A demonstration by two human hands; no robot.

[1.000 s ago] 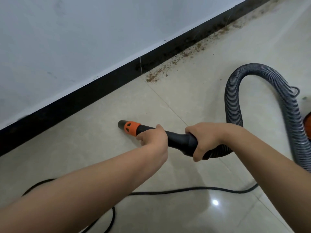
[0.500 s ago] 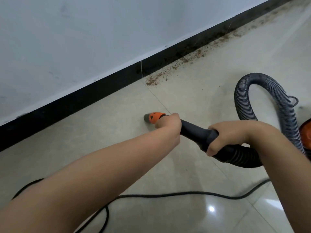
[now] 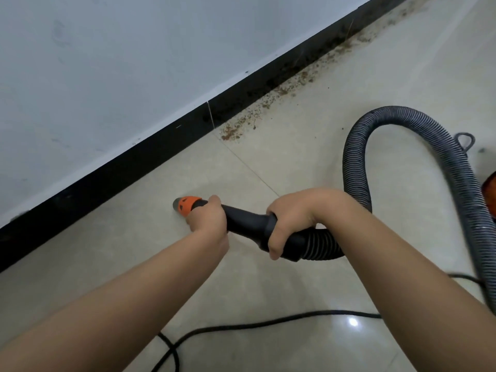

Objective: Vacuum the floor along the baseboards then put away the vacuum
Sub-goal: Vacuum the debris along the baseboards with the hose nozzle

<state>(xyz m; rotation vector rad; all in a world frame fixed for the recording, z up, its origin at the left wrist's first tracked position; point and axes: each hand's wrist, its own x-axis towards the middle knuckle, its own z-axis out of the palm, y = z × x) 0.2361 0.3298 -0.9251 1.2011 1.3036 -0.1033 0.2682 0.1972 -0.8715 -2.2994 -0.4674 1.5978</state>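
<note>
Both my hands hold the black vacuum nozzle tube (image 3: pixel 247 221), which ends in an orange and grey tip (image 3: pixel 186 206) low over the beige tiled floor. My left hand (image 3: pixel 208 220) grips the tube just behind the orange tip. My right hand (image 3: pixel 291 221) grips the thicker rear end where the ribbed grey hose (image 3: pixel 357 146) joins. The hose loops up and to the right toward an orange vacuum body (image 3: pixel 489 187) at the right edge. The tip is a short way off the black baseboard (image 3: pixel 150 157). Brown debris (image 3: pixel 249 122) lies along the baseboard further right.
A black power cord (image 3: pixel 268 322) runs across the floor below my arms. A white wall (image 3: pixel 134 63) rises above the baseboard. A small grey loop (image 3: pixel 465 140) lies on the floor beyond the hose.
The nozzle swept right toward the debris, then came back left a little. The hose loop shifted with it and my view moved closer to the floor.
</note>
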